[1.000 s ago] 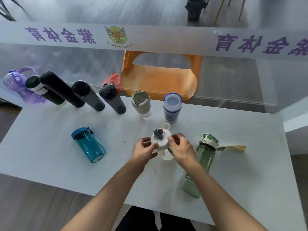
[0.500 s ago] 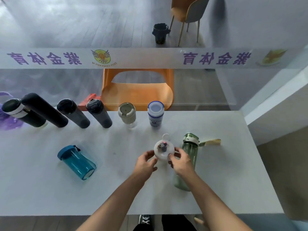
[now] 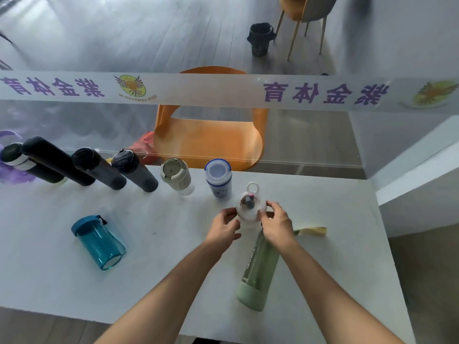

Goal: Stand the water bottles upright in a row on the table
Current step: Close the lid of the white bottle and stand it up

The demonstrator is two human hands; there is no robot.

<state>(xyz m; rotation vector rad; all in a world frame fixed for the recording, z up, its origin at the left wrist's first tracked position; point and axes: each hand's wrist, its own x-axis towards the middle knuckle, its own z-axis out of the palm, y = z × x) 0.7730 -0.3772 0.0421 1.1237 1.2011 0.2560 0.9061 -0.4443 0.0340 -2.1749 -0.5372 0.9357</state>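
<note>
Head view: 10 bottles on the white table (image 3: 335, 194). 7 upright in the back row: purple one (image 3: 10, 170) at the left edge, 4 dark flasks (image 3: 96, 168), beige tumbler (image 3: 176, 176), blue-rimmed white bottle (image 3: 219, 178). White-lidded bottle (image 3: 250, 207) upright at the row's right end, left hand (image 3: 224, 225) and right hand (image 3: 275, 223) both closed around its lid. Teal bottle (image 3: 99, 242) and green bottle (image 3: 260, 269) look upright, nearer the camera. Contents: can't tell.

Table (image 3: 173, 281) open mid-left; green bottle (image 3: 259, 271) blocks right w/ strap.
</note>
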